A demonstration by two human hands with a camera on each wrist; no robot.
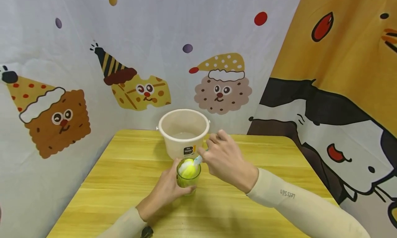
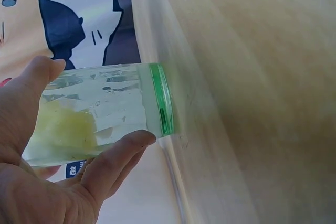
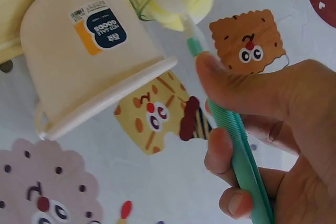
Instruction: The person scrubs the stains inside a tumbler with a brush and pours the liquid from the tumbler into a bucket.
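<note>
Plainly, hands [image 1: 167, 183] [image 1: 227, 159] grip translucent cup [image 1: 188, 182], ribbed handle [image 3: 245, 169].

High head view facing forward-down, close wrist views (sharing the glass [image 2: 123, 98])

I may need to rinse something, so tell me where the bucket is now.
In the head view, the bucket stands near the far edge of the table, slightly left of centre, just beyond the glass in the left hand.
</note>
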